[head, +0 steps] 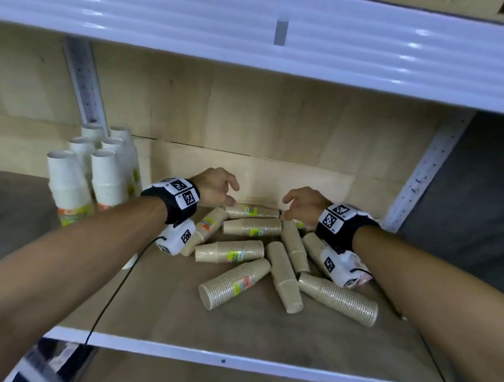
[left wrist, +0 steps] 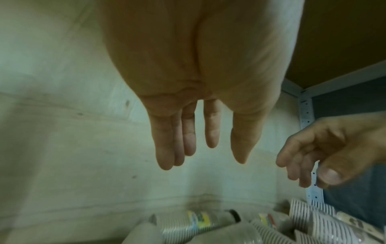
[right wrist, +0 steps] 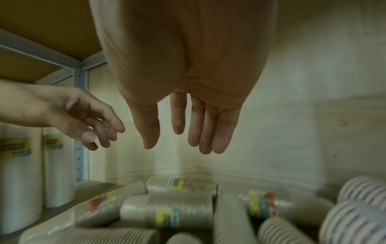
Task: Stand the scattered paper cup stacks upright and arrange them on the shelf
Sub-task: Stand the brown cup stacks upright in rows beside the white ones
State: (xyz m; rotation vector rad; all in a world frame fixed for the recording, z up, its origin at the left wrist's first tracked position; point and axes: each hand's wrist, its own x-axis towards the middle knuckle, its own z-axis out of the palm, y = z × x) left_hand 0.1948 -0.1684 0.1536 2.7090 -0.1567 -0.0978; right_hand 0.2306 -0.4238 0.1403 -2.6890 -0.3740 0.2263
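Several stacks of tan paper cups lie on their sides in a heap on the wooden shelf board. White cup stacks stand upright at the shelf's left. My left hand hovers over the heap's far end with relaxed fingers and holds nothing. My right hand hovers opposite it, also empty, its fingers straight. Between the hands lies the rearmost tan stack, also seen blurred below in the wrist views.
The white shelf beam above overhangs the bay. A plywood back wall closes the rear. Perforated metal uprights stand at the left and right. A white front lip edges the shelf.
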